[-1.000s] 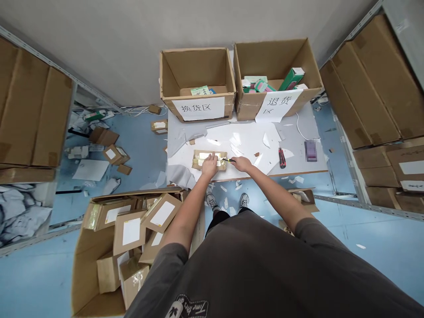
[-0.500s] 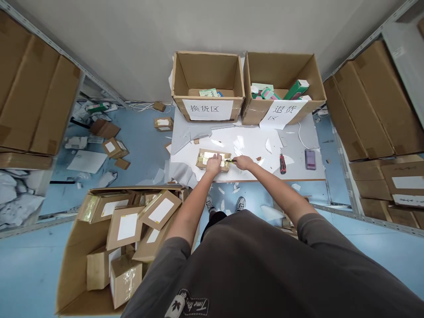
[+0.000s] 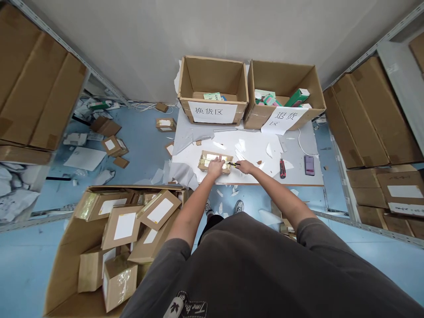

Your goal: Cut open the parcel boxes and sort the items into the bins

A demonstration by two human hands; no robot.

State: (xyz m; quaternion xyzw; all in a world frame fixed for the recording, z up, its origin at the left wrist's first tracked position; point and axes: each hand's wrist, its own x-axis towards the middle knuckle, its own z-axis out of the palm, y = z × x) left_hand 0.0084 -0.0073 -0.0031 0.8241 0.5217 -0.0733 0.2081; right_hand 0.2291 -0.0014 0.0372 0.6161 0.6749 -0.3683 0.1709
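A small taped cardboard box with a white label lies on the white table. My left hand holds it from the near side, with the fingers over its top. In my right hand is a black and yellow utility knife, its tip end at the box's right end. The blade itself is too small to make out. To the right of that hand lies a red and black tool, apart from both hands.
Two large open cartons with paper signs, the left carton and the right carton, stand at the table's back. A phone lies at the right. Torn scraps litter the table. A big carton of parcels stands at my left.
The view has shifted slightly. The knife stays at the box's right end, and my left hand remains on the box with its fingers a little more spread.
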